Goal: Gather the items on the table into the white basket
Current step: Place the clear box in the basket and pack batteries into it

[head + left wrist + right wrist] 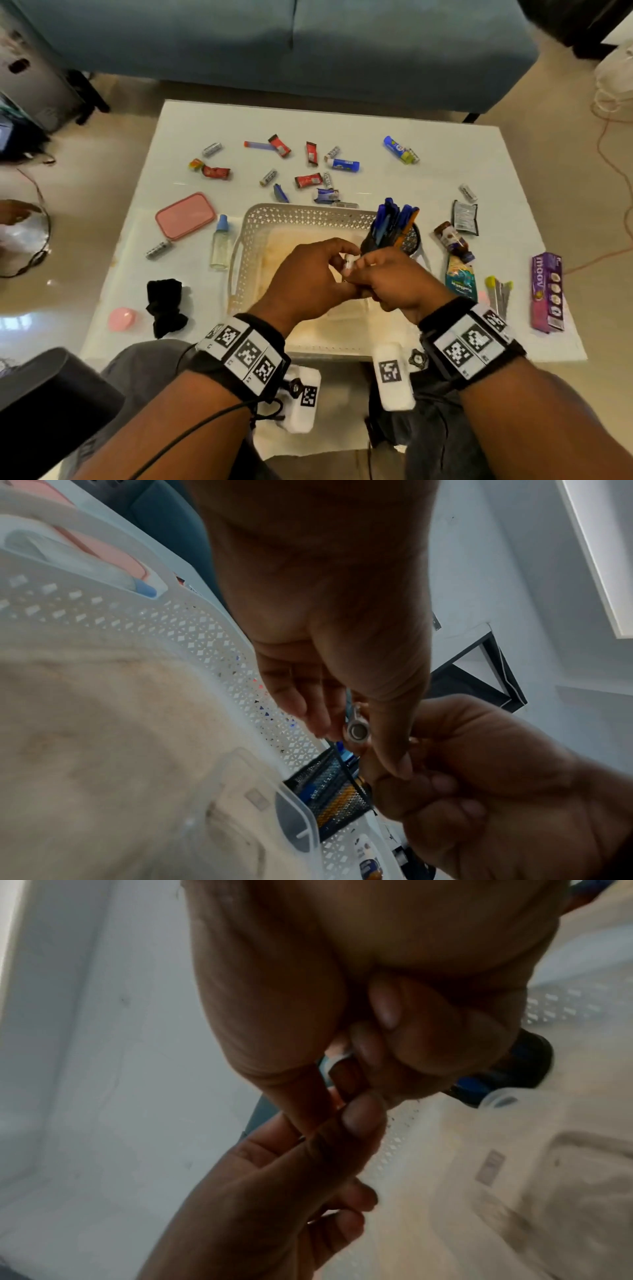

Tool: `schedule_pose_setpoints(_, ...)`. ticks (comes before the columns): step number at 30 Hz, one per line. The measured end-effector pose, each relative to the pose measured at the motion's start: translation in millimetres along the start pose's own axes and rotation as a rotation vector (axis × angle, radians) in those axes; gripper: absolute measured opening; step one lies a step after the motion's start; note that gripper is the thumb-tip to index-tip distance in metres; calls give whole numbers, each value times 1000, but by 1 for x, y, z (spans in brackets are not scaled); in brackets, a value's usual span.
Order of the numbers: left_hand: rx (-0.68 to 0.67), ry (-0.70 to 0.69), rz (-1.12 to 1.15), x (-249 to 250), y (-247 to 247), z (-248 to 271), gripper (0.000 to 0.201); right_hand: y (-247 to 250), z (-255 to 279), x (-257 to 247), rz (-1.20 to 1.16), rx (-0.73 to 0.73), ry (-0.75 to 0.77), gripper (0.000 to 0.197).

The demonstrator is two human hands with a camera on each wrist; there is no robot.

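Note:
The white perforated basket (260, 219) stands at the table's near edge. Both hands meet above its middle around a small silver battery (347, 265). My left hand (337, 255) pinches it between fingers and thumb; the left wrist view shows its round metal end (356, 731) between them. My right hand (363, 267) comes in from the right, fingers curled, and holds the same battery at its near end. In the right wrist view only a sliver of the battery (337, 1060) shows behind the curled fingers (383, 1010). The basket wall (192, 631) lies below the hands.
A black mesh holder of blue pens (394, 229) stands at the basket's far right corner. Wrapped sweets and batteries (308, 180) are scattered beyond it. A pink box (185, 215), bottle (221, 243) and black cloth (166, 306) lie left; sachets (460, 277) and a purple carton (546, 291) lie right.

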State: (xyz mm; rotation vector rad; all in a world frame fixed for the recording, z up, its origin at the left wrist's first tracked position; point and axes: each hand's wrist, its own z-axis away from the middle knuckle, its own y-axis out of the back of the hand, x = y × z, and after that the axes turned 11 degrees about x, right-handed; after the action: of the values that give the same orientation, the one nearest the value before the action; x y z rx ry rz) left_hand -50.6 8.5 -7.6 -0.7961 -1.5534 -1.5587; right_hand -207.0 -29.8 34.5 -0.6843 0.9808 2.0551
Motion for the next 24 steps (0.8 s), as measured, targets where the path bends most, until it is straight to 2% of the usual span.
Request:
schedule_pose_setpoints(2, -13, 22, -70, -6, 5, 1, 65, -4, -7, 5, -50, -52, -27, 16)
schedule_pose_setpoints(5, -80, 13, -148, -11, 7, 2, 75, -2, -21, 13, -70, -81, -68, 20)
schedule_pose_setpoints(8, -48, 7, -221, -14, 6, -2, 64, -2, -25, 14, -17, -125, -48, 19)
schedule_pose_setpoints(10, -49, 12, -284, -14, 3, -4, 60, 1, -28, 18, 30, -113, -38, 20)
schedule_pose_setpoints(13, -129, 54, -446, -17, -3, -3, 61, 9, -31, 22, 165, -54, 5, 6)
schedule_pose_setpoints(17, -234, 47, -599, -23, -8, 2, 66, 12, -34, 33, 174, -78, -17, 20)
schedule_pose_setpoints(19, -254, 49, -633, -24, -11, 1, 68, 10, -37, 39, 215, -65, 45, 18)
schedule_pose_setpoints(22, -257, 75, -637, -25, -14, -1, 70, 6, -46, 48, 397, 28, 217, 15)
schedule_pose_setpoints(24, -266, 106, -629, -24, -16, -2, 71, 3, -47, 52, 442, 77, 258, 14)
